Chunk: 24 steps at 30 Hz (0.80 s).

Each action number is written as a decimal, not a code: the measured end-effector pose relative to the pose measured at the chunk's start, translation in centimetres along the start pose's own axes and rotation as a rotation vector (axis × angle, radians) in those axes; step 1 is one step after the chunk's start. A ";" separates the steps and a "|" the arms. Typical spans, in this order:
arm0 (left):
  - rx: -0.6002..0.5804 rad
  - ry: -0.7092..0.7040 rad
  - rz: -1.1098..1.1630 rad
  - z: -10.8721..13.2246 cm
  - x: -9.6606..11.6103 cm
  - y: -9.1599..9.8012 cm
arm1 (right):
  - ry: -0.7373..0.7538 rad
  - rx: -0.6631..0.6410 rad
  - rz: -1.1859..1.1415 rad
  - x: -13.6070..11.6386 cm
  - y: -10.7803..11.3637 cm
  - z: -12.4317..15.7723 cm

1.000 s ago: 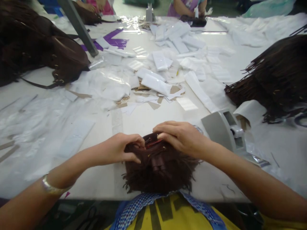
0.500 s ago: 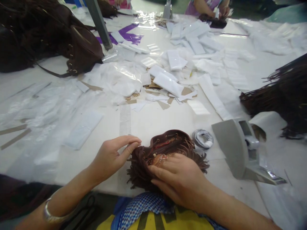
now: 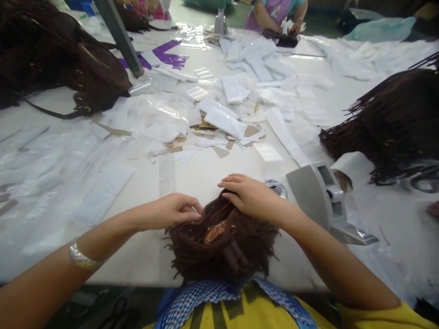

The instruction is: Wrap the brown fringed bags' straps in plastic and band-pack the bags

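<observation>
A dark brown fringed bag (image 3: 197, 249) stands at the table's front edge, its mouth gaping upward and an orange-brown patterned lining showing inside. My left hand (image 3: 174, 211) pinches the bag's rim on the left, thumb and fingers closed together. Over the far right part of the rim bends my right hand (image 3: 252, 196), its fingers curled over the edge and gripping it. Fringe hangs around the bag's sides, and its base is hidden.
A grey tape dispenser (image 3: 312, 196) stands right of the bag, beside a partly hidden silvery roll (image 3: 276, 188). More brown bags (image 3: 99, 77) lie back left, and a fringed pile (image 3: 391, 119) lies right. White packets (image 3: 224, 121) and paper scraps cover the middle. Another person's hands (image 3: 295, 28) work across the table.
My right hand has come out of the bag's mouth and moved up to its far rim. My left hand stays at the left rim. The view has shifted right.
</observation>
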<state>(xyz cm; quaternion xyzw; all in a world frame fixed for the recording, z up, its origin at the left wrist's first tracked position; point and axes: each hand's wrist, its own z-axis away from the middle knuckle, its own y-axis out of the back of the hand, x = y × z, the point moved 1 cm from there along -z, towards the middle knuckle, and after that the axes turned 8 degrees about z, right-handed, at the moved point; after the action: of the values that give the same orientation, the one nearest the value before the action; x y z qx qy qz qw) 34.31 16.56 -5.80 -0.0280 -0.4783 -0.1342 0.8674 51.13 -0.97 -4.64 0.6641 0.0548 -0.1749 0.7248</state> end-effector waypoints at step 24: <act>0.378 0.121 0.313 2.5 -2.4 -2.8 | -0.202 0.084 -0.045 2.9 -1.7 3.2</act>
<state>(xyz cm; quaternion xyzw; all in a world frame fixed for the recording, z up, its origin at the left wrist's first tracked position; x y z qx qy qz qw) 30.31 14.82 -6.63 0.0690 -0.4317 0.0921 0.8946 52.77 -4.72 -6.81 0.6714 -0.0110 -0.2596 0.6940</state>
